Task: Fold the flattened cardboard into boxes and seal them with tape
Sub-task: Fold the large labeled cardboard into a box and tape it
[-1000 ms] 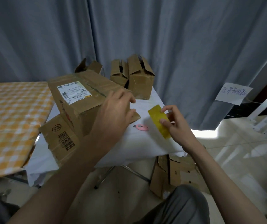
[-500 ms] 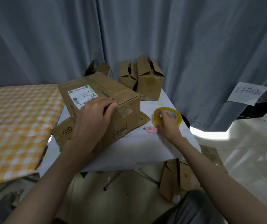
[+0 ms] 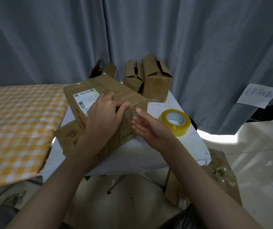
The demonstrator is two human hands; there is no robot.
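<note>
A brown cardboard box (image 3: pixel 124 95) with a white shipping label lies on the small white table (image 3: pixel 149 156). My left hand (image 3: pixel 104 116) rests over the box's near top edge, its fingers laid on a strip of clear tape there. My right hand (image 3: pixel 147 126) touches the box's near side face with straight fingers, its thumb up at the edge over the tape. A roll of yellow tape (image 3: pixel 175 122) sits flat on the table just right of my right hand, untouched.
Flattened cardboard (image 3: pixel 68 138) lies under the box at the left. Three folded boxes (image 3: pixel 155 81) stand at the table's back by a grey curtain. An orange checked table (image 3: pixel 17 129) is at the left. More cardboard (image 3: pixel 178 192) leans on the floor at the right.
My right hand set the tape roll down on the table and moved left onto the box's side. My left hand slid toward the box's near edge. The pink cutter is hidden now.
</note>
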